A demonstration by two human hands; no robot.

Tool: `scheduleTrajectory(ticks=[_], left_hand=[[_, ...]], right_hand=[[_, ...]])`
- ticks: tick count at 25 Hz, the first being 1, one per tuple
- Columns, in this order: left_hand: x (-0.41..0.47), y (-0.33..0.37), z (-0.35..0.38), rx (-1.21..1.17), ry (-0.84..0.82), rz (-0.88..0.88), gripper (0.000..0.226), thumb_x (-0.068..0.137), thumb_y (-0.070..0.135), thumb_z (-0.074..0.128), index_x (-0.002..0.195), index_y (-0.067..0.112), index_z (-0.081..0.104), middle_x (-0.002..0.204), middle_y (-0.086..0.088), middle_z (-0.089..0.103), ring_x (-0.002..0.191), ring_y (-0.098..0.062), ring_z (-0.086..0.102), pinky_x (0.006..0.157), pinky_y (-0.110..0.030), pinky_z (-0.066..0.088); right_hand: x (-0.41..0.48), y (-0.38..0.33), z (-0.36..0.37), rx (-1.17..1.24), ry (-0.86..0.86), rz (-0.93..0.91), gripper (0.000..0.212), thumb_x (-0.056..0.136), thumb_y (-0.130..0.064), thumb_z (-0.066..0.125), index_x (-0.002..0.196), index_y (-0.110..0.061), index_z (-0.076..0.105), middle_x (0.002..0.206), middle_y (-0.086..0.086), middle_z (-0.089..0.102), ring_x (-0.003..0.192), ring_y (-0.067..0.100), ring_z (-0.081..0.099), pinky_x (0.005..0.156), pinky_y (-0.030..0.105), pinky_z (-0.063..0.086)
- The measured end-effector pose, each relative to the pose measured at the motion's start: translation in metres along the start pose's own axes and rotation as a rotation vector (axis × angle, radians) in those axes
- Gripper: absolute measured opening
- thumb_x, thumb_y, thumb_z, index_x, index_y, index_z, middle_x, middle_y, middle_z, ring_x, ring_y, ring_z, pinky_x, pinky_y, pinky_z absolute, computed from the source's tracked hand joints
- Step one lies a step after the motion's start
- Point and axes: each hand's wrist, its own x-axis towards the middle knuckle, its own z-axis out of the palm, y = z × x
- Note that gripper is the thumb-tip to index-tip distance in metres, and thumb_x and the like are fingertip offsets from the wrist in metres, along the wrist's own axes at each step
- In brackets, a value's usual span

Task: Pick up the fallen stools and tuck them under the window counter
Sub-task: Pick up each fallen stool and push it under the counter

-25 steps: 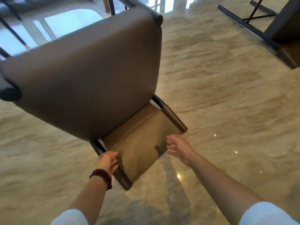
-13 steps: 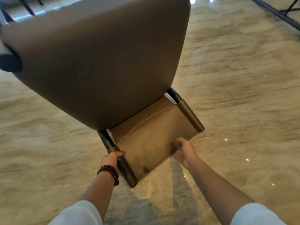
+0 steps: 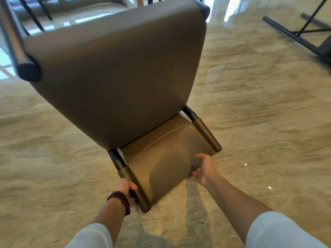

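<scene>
A brown leather stool [image 3: 114, 76] with a low backrest [image 3: 166, 158] lies tipped on the marble floor, its padded seat rearing up toward me and its dark metal legs [image 3: 16, 43] pointing away at the upper left. My left hand [image 3: 128, 189], with a bead bracelet at the wrist, grips the left post of the backrest. My right hand [image 3: 203, 167] holds the backrest's lower right edge, thumb on top and fingers curled under.
Polished beige marble floor [image 3: 250, 113] spreads all round. Another fallen stool's black frame [image 3: 293, 36] lies at the upper right. Bright windows and more dark frame bars [image 3: 43, 9] run along the top left.
My left hand slid down the left post to its lower end. My right hand closed round the backrest's edge. The stool's seat has tilted and the view has swung back a little.
</scene>
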Motion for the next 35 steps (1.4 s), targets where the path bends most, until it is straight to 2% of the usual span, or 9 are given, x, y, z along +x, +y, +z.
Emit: scheduleTrajectory(ticks=[3,7,13,17,20,24,29,32,35], left_hand=[[-0.025,0.011,-0.005,-0.032,-0.015,0.002,0.044,0.075,0.001,0.048,0.118,0.003,0.047,0.119,-0.023,0.054,0.104,-0.038,0.051,0.094,-0.049,0.040],[-0.063,0.029,-0.021,-0.050,-0.025,-0.008,0.033,0.076,0.006,0.053,0.108,0.002,0.045,0.102,-0.019,0.054,0.113,-0.038,0.050,0.103,-0.053,0.035],[-0.153,0.065,-0.065,-0.067,-0.012,0.067,0.021,0.083,-0.001,0.048,0.104,-0.004,0.048,0.080,-0.018,0.052,0.074,-0.033,0.051,0.083,-0.043,0.042],[-0.230,0.115,-0.107,-0.003,-0.001,0.139,0.031,0.089,-0.006,0.044,0.119,-0.010,0.048,0.102,-0.026,0.056,0.103,-0.041,0.054,0.106,-0.048,0.036],[-0.288,0.163,-0.141,0.022,0.004,0.242,0.042,0.091,-0.004,0.043,0.131,-0.015,0.039,0.130,-0.029,0.046,0.124,-0.040,0.044,0.110,-0.048,0.031],[-0.351,0.222,-0.175,-0.049,-0.012,0.262,0.048,0.093,0.003,0.047,0.136,-0.012,0.033,0.142,-0.029,0.036,0.131,-0.041,0.037,0.110,-0.048,0.029],[-0.418,0.299,-0.212,-0.117,-0.066,0.382,0.041,0.085,0.008,0.059,0.123,-0.004,0.052,0.126,-0.019,0.053,0.116,-0.036,0.050,0.106,-0.047,0.037],[-0.442,0.344,-0.224,0.064,-0.067,0.539,0.044,0.086,0.005,0.060,0.129,-0.001,0.053,0.139,-0.016,0.048,0.126,-0.032,0.045,0.105,-0.036,0.036],[-0.470,0.391,-0.232,0.435,-0.019,0.793,0.060,0.086,0.025,0.065,0.140,0.010,0.043,0.145,-0.009,0.043,0.133,-0.024,0.041,0.107,-0.030,0.032]], right_hand=[[-0.022,-0.005,0.006,0.061,-0.022,-0.015,0.020,0.079,-0.032,0.051,0.077,-0.013,0.057,0.050,-0.002,0.062,0.051,0.013,0.049,0.031,0.016,0.028],[-0.063,-0.015,0.014,0.057,0.000,-0.015,0.029,0.078,-0.039,0.052,0.082,-0.011,0.056,0.067,0.005,0.059,0.059,0.017,0.049,0.045,0.022,0.036],[-0.165,-0.049,0.050,0.084,0.044,-0.008,0.031,0.078,-0.041,0.052,0.081,-0.010,0.055,0.076,0.008,0.056,0.066,0.019,0.051,0.050,0.025,0.040],[-0.251,-0.093,0.093,0.099,0.075,0.033,0.036,0.078,-0.043,0.050,0.091,-0.010,0.056,0.084,0.008,0.058,0.071,0.021,0.053,0.051,0.026,0.041],[-0.320,-0.137,0.136,0.112,0.071,0.036,0.043,0.078,-0.048,0.049,0.104,-0.014,0.057,0.096,0.008,0.061,0.079,0.021,0.056,0.054,0.026,0.044],[-0.390,-0.189,0.191,0.157,0.090,0.017,0.050,0.077,-0.052,0.050,0.113,-0.017,0.056,0.114,0.007,0.060,0.093,0.023,0.059,0.051,0.027,0.046],[-0.466,-0.257,0.269,0.221,0.044,-0.028,0.064,0.078,-0.059,0.050,0.125,-0.016,0.049,0.130,0.009,0.053,0.107,0.030,0.059,0.036,0.019,0.045],[-0.500,-0.299,0.316,0.293,0.052,-0.063,0.070,0.075,-0.062,0.054,0.130,-0.019,0.045,0.138,0.006,0.044,0.114,0.029,0.053,0.040,0.022,0.046],[-0.532,-0.342,0.362,0.337,0.064,-0.119,0.073,0.075,-0.065,0.052,0.131,-0.019,0.041,0.140,0.006,0.038,0.118,0.031,0.050,0.045,0.026,0.046]])
